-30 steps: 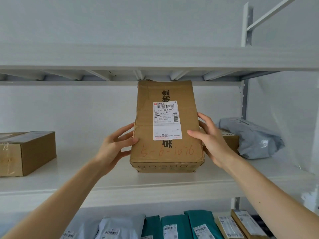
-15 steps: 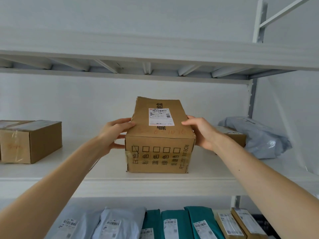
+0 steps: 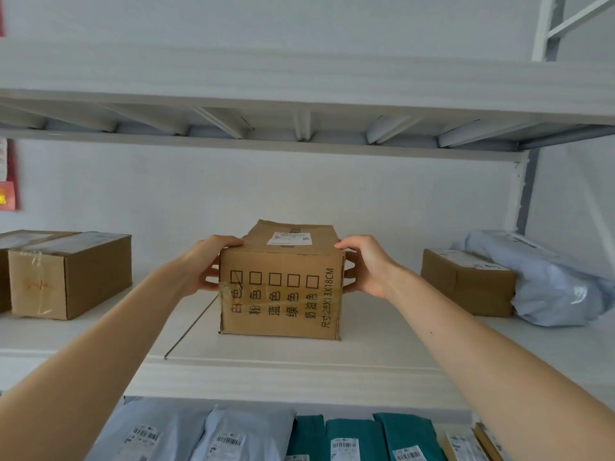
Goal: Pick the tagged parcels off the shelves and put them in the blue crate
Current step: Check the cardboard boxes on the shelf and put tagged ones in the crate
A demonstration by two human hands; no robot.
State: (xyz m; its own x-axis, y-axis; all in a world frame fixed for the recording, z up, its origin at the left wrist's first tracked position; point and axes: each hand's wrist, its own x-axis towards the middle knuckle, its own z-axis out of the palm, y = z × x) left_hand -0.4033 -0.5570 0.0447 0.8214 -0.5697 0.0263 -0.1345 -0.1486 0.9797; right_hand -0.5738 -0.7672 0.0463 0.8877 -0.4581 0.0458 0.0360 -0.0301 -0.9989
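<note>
A brown cardboard parcel (image 3: 281, 294) lies flat on the white shelf (image 3: 299, 364), its printed end facing me and a white shipping label on its top. My left hand (image 3: 209, 264) grips its left side, thumb curled over the top edge. My right hand (image 3: 364, 264) grips the right side the same way. The blue crate is out of view.
A taped cardboard box (image 3: 70, 274) sits at the shelf's left. At the right, a small brown box (image 3: 466, 284) lies under a grey poly bag (image 3: 552, 281). Below, several grey and teal labelled mailers (image 3: 356, 437) stand in a row. The upper shelf (image 3: 299, 94) hangs close overhead.
The parcel stood upright with its label facing me; both hands have tipped it back and laid it flat on the shelf. The view has tilted upward.
</note>
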